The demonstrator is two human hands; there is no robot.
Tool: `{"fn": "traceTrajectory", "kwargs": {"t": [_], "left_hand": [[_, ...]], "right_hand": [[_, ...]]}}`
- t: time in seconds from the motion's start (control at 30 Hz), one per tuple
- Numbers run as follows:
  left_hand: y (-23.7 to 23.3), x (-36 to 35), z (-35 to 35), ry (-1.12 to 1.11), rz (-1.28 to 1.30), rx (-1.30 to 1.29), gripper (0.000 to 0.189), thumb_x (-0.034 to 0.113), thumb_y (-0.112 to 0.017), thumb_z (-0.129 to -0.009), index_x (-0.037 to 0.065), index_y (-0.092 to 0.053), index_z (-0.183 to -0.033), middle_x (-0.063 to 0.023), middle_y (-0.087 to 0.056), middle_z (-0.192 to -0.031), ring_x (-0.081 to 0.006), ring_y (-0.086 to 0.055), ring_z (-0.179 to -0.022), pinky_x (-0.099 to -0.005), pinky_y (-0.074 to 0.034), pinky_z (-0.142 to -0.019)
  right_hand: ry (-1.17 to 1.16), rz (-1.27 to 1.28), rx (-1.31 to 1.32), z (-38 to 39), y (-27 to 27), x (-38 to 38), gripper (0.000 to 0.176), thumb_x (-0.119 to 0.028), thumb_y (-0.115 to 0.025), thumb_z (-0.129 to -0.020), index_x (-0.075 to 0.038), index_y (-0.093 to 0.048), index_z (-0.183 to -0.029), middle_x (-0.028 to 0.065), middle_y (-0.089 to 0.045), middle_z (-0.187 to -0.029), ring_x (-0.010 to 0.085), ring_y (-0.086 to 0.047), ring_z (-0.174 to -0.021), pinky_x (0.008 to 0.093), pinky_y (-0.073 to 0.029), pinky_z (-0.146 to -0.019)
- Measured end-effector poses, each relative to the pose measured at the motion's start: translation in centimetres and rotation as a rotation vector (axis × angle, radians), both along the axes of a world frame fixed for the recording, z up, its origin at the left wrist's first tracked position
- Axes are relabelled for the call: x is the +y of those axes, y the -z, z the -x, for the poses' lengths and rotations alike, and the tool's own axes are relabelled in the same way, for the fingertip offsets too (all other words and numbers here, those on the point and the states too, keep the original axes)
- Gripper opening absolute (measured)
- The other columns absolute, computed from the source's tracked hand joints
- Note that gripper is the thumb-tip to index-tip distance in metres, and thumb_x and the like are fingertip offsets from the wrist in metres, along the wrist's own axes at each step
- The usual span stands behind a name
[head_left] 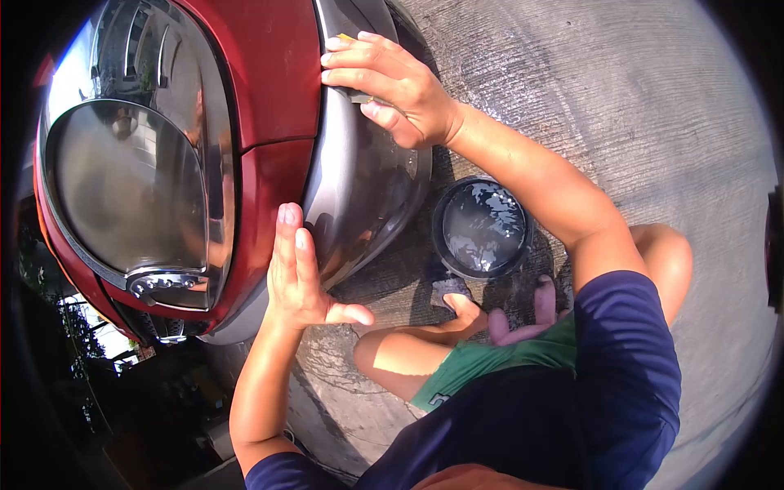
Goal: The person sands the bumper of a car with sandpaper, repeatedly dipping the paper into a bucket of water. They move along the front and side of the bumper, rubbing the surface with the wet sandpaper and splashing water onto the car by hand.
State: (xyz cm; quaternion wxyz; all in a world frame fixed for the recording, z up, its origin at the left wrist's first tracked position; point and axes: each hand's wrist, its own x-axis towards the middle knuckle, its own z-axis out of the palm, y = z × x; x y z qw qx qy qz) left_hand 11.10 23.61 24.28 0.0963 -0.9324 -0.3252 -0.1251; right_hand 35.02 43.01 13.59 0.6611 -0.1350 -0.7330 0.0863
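My right hand (396, 88) presses a sponge (345, 37) against the grey lower trim (336, 139) of a red car. Only the sponge's yellow corner and a dark edge show past the fingers; the palm hides the rest. My left hand (298, 282) has its fingers stretched up and the thumb out to the side, with nothing in it. Its fingertips overlap the border between the red body panel (273, 175) and the trim in this view. The large headlight (126, 188) is to the left of both hands.
A dark bucket (438, 233) of water with foam patches stands on the ridged concrete (621, 106), below my right forearm. My bent knees and a foot are close to it, beside a pink curved object (523, 327). Wet patches mark the ground near the car.
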Motion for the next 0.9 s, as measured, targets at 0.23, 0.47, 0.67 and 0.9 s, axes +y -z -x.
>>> {"fn": "traceTrajectory", "kwargs": {"t": [0.23,0.47,0.67,0.9], "left_hand": [[-0.3,-0.4,-0.2,-0.017,-0.009,0.059,0.137,0.093,-0.058,-0.077,-0.009,-0.022,-0.162,-0.0377,-0.036,-0.159,-0.0528,-0.04,-0.148,-0.0603,-0.036,-0.121],[-0.2,-0.4,-0.1,-0.024,-0.013,0.059,0.136,0.092,-0.058,-0.077,-0.009,-0.025,-0.162,-0.0376,-0.039,-0.157,-0.0531,-0.043,-0.145,-0.059,-0.037,-0.12],[-0.2,-0.4,-0.1,-0.013,-0.008,0.105,0.138,0.093,-0.058,-0.076,-0.01,-0.023,-0.162,-0.0385,-0.034,-0.16,-0.0529,-0.038,-0.148,-0.0618,-0.033,-0.122],[-0.2,-0.2,0.0,-0.002,-0.018,0.169,0.139,0.095,-0.054,-0.076,-0.01,-0.023,-0.162,-0.0386,-0.027,-0.163,-0.0517,-0.033,-0.151,-0.0641,-0.032,-0.121]], "right_hand": [[0.045,0.096,0.153,2.1,1.6,-0.4,0.057,-0.025,-0.043,-0.096,-0.007,-0.064,-0.145,0.016,-0.061,-0.149,0.0336,-0.049,-0.147,0.0501,-0.03,-0.126],[0.018,0.257,0.158,2.9,0.6,2.6,0.059,-0.023,-0.043,-0.102,0.0,-0.048,-0.156,0.0201,-0.046,-0.162,0.0356,-0.039,-0.153,0.0457,-0.028,-0.127],[-0.139,0.472,0.242,4.1,2.3,-1.2,0.067,-0.038,-0.038,-0.108,-0.006,-0.029,-0.166,0.0203,-0.027,-0.172,0.0383,-0.024,-0.16,0.0516,-0.012,-0.13],[-0.069,0.472,0.123,9.5,7.4,-15.0,0.076,-0.05,-0.027,-0.11,-0.005,-0.015,-0.17,0.0213,-0.01,-0.176,0.0371,-0.006,-0.164,0.0565,-0.001,-0.129]]}}
